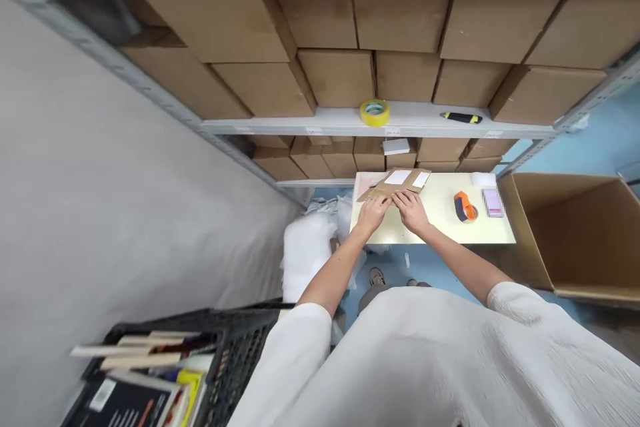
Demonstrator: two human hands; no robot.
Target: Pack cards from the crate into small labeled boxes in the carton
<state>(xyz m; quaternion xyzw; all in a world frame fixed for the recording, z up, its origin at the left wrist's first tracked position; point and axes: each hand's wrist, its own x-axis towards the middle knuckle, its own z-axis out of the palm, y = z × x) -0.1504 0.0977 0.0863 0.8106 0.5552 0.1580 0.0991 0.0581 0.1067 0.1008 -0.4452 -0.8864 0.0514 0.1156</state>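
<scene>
While the left hand (374,215) and right hand (412,212) are sitting close together, their fingertips are touching the near edge of a cardboard package (395,187), tho I can't tell if they're actually pinching it. It's lying on the counter (443,188), far left part; an orange tape dispenser (463,203) is sitting off right, and yellow tape (375,121) is resting on the far shelf (340,117).

from the person's head, one wide view looks forward and steeply down, over the white shirt (415,353) close below, to the left hand (373,213) and right hand (411,212) farther off, the shelf rack (330,121) beyond.
</scene>
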